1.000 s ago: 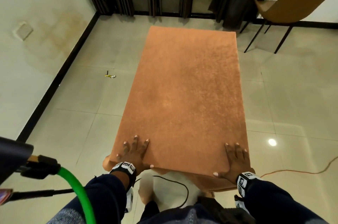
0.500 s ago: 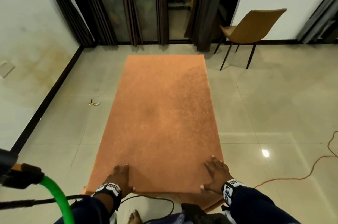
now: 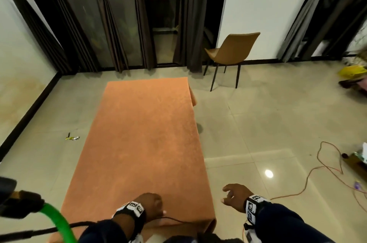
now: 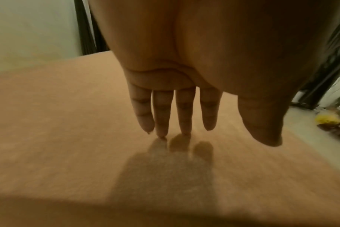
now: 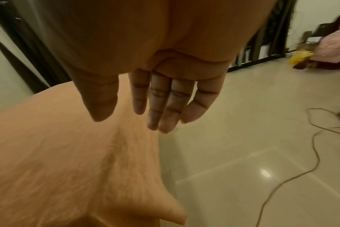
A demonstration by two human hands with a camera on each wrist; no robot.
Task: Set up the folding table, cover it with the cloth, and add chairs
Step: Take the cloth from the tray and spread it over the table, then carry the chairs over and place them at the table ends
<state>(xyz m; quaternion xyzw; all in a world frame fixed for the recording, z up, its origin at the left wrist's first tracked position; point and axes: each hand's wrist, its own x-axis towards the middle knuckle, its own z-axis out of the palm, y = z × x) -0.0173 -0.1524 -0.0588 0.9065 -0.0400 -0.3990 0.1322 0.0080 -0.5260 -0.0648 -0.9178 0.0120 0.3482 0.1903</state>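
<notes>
I see the cloth (image 3: pixel 143 143), a nubby, matte orange fabric, lying flat over the long rectangular table, its corners drooping in soft folds at the near and far right. My left hand (image 3: pixel 152 206) is over the cloth's near edge; from the left wrist view its fingers (image 4: pixel 161 110) are straight and slightly spread, pointing down at the cloth, the tips right at their own shadow, though I cannot tell whether they touch. My right hand (image 3: pixel 235 196) hangs just off the cloth's right side, above the glossy beige floor tiles (image 3: pixel 278 123), fingers (image 5: pixel 171 99) loosely extended and close together, holding nothing. Beyond the cloth's far right corner stands a chair (image 3: pixel 232 52) with a smooth tan curved shell and thin dark legs. An orange cable (image 3: pixel 309 175) snakes across the tiles to the cloth's right.
</notes>
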